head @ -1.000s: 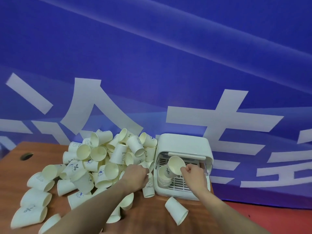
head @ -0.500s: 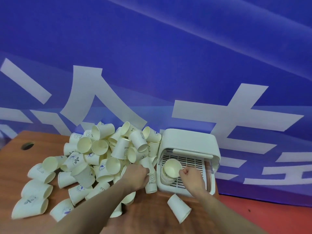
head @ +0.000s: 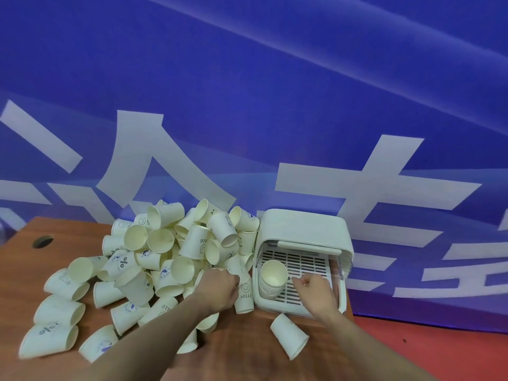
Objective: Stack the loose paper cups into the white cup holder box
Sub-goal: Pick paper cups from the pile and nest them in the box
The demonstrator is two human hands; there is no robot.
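Cups and the box — on my wooden desk

Loose cream paper cups (head: 165, 259) heaped left; a nested stack (head: 272, 280) lies inside the white cup holder box (head: 305, 229) — one stray cup (head: 290, 336) in front.

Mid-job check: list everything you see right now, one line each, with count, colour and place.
loose paper cups: dozens, cream, heaped on the table left of the box
stray cup: one, cream, on its side in front of the box
nested stack: one, cream, lying at the left of the box's grate
cup holder box: one, white, at the table's right end
table: one, brown wood, with a hole at far left
banner: one, blue with white characters, behind
left hand: at the pile's edge, gripping a cup
right hand: fingers curled, holding nothing, over the grate
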